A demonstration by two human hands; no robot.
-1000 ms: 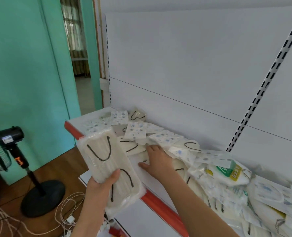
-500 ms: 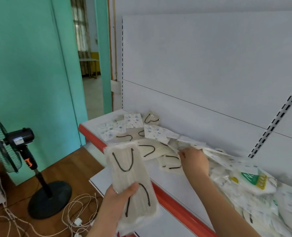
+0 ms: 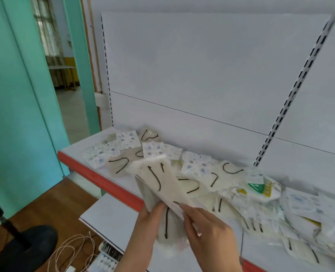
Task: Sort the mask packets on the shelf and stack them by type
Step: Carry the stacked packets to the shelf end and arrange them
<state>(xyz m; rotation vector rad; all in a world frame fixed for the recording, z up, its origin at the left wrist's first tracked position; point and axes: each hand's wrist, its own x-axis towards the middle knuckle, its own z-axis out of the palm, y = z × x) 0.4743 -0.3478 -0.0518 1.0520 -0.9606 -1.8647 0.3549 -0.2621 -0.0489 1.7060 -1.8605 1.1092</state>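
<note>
The left hand (image 3: 150,218) grips a fanned bunch of clear-wrapped cream masks with black ear loops (image 3: 158,185), held up just in front of the white shelf with the red front edge (image 3: 96,175); the right hand (image 3: 208,230) pinches another such packet against the bunch; more cream packets and blue-patterned white packets (image 3: 127,139) lie mixed on the shelf, a green-labelled packet (image 3: 258,188) further right. To do this step well, I judge, square the edges before adding more; slippery wrappers will slide; set them down as one even stack, apart from the patterned sort.
</note>
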